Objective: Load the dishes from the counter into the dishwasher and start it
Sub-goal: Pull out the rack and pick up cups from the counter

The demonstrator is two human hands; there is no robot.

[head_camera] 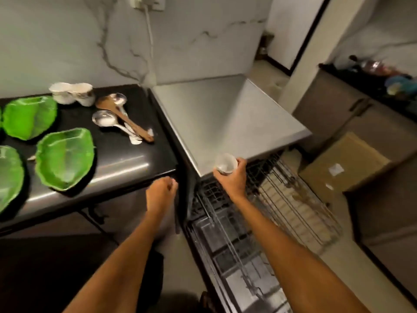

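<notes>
My right hand (232,177) grips a small white cup (225,164) at the front edge of the steel dishwasher top (225,114), above the pulled-out wire rack (293,199). My left hand (161,193) hangs with curled fingers by the counter's front corner and holds nothing that I can see. On the black counter (126,161) lie several green leaf-shaped plates (65,159), two white cups (72,92), metal spoons (106,119) and a wooden spoon (126,119). The open dishwasher door (237,256) lies flat below the rack.
A cardboard box (347,163) stands on the floor right of the rack. Further right runs a second dark counter (370,86) with cluttered items. A white cable (150,41) hangs down the marble wall behind the dishwasher.
</notes>
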